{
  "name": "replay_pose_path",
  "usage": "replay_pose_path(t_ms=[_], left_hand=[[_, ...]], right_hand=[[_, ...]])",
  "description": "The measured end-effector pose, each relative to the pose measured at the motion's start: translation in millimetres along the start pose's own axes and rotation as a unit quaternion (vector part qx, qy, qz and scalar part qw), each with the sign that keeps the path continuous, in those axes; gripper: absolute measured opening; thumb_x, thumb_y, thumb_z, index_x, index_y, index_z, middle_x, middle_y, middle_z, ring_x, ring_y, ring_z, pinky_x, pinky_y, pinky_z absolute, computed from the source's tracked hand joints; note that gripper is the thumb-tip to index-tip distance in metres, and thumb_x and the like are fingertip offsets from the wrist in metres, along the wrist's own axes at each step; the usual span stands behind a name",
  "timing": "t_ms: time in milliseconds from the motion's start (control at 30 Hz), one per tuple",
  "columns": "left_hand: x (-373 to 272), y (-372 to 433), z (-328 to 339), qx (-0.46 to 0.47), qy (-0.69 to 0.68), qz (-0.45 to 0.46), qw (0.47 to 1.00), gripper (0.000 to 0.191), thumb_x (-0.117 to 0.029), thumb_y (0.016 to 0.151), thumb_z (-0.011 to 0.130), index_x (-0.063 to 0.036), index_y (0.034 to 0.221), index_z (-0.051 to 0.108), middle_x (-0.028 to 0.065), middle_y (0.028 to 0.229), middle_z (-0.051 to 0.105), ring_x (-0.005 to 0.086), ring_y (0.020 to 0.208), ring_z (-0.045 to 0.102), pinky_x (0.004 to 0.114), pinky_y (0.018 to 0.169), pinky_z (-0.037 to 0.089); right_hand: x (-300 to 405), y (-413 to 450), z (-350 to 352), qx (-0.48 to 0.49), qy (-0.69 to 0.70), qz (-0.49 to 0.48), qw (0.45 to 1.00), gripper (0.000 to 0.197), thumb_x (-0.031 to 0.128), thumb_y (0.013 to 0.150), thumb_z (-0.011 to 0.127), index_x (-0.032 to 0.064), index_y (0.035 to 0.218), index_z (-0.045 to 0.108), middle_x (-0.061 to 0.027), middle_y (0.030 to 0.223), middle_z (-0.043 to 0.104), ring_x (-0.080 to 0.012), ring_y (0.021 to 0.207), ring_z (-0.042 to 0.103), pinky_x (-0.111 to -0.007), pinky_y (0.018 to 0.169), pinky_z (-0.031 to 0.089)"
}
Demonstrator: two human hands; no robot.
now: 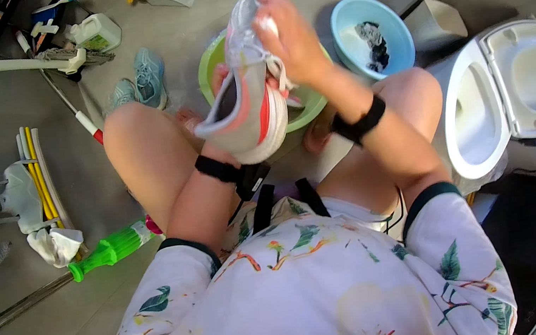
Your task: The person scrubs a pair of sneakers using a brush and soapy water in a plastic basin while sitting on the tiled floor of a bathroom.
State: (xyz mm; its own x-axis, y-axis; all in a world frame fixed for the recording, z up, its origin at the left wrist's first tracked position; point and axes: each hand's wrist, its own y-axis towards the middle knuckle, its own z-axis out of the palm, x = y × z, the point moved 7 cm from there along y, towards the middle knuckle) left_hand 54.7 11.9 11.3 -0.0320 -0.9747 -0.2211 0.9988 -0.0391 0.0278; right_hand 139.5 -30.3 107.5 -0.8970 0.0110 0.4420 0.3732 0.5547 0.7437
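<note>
A light grey running shoe [248,101] with coral and red panels is tilted over a green basin [309,111], toe pointing away from me. My left hand [220,77] supports it from beneath, mostly hidden by the shoe, with a few fingers showing along the opening's side. Blurred, my right hand [293,39] presses against the forefoot with bent fingers. Something whitish shows under those fingers; whether it is a separate object or part of the shoe is unclear. White laces [276,66] hang loose at the shoe's side.
To the right stand a light blue basin [343,46] with dark and grey cloths and a toilet [474,104]. Pale teal sneakers [150,78] sit left of the green basin. Further left are a white jug [99,33], a mop pole [68,103] and a green plastic bottle [110,250].
</note>
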Motion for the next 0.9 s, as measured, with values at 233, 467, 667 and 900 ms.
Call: replay_pose_path(t_ms=[233,467,667,900], left_hand=[[-14,-17,33,-0.005,0.110,0.130,0.985,0.033,-0.032,0.091,0.049,-0.0006,0.101,0.053,0.0107,0.086,0.055,0.0237,0.076,0.052,0.032,0.070,0.045],[6,-9,7,-0.076,-0.084,-0.061,0.992,0.038,-0.036,0.090,0.051,-0.0008,0.106,0.052,0.0075,0.079,0.046,0.0243,0.074,0.050,0.038,0.089,0.045],[-4,-11,12,0.037,-0.032,-0.008,0.999,0.041,-0.037,0.092,0.047,0.0004,0.109,0.050,0.0101,0.084,0.050,0.0254,0.077,0.053,0.034,0.075,0.047],[2,-4,4,-0.015,0.082,0.039,0.996,0.054,-0.048,0.089,0.038,0.0018,0.097,0.057,0.0168,0.075,0.060,0.0319,0.070,0.058,0.041,0.069,0.050]], right_hand=[[-27,14,13,0.090,0.004,0.029,0.995,0.027,0.027,0.088,0.053,0.0047,0.103,0.056,-0.0191,0.111,0.056,-0.0363,0.115,0.048,-0.044,0.100,0.036],[-74,46,23,0.186,0.102,0.176,0.961,0.020,0.021,0.086,0.053,0.0066,0.099,0.056,-0.0127,0.110,0.056,-0.0348,0.117,0.047,-0.047,0.101,0.034],[13,14,6,0.054,-0.034,-0.025,0.998,0.028,0.026,0.087,0.051,0.0021,0.099,0.057,-0.0197,0.104,0.057,-0.0381,0.105,0.051,-0.045,0.091,0.041],[-86,30,24,0.182,-0.097,0.071,0.976,0.036,0.031,0.091,0.040,0.0021,0.105,0.055,-0.0200,0.110,0.055,-0.0363,0.106,0.051,-0.042,0.089,0.042]])
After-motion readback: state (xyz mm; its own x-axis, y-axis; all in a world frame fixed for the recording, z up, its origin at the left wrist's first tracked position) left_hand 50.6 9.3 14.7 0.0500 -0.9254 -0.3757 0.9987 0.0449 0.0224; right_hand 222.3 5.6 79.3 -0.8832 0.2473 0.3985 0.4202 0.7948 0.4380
